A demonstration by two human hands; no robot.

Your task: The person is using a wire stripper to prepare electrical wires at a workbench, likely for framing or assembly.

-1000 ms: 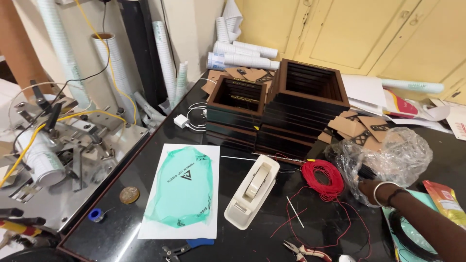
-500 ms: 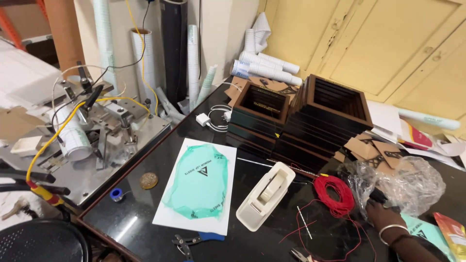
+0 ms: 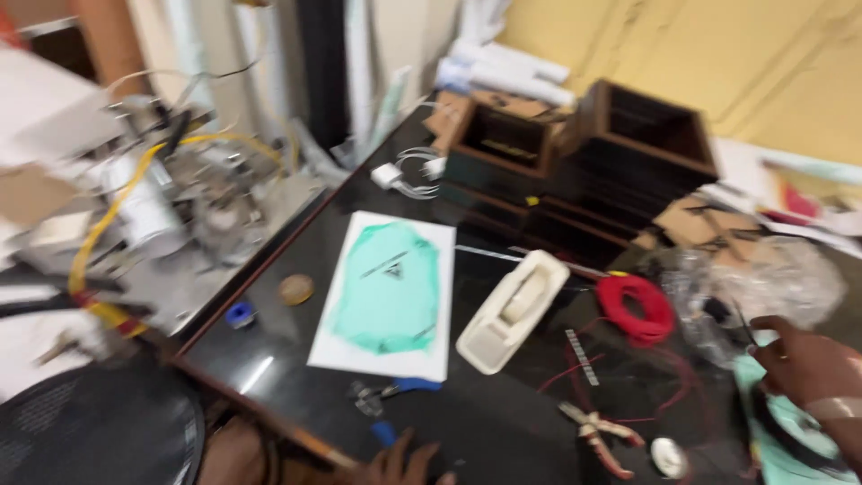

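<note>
My right hand [image 3: 804, 364] rests at the right edge of the black table [image 3: 503, 422], fingers bent, touching a crumpled clear plastic bag [image 3: 763, 283]; the view is too blurred to show whether it grips anything. My left hand [image 3: 400, 462] shows only its fingertips at the table's near edge, close to a blue-handled tool [image 3: 391, 392]. Between the hands lie a white sheet with a green shape [image 3: 388, 292], a cream tape dispenser [image 3: 514, 310], a coil of red wire [image 3: 636, 307] and small pliers [image 3: 600, 436].
Dark wooden boxes [image 3: 584, 162] are stacked at the back, with paper rolls [image 3: 507, 67] behind. A white charger and cable [image 3: 404, 171], a coin-like disc [image 3: 295, 288] and a blue ring [image 3: 239, 314] lie left. A metal machine with yellow cable [image 3: 171, 207] stands beside the table.
The view has swung left and down and blurred. My left fingertips have come into sight at the table's near edge. My right hand stays by the plastic bag.
</note>
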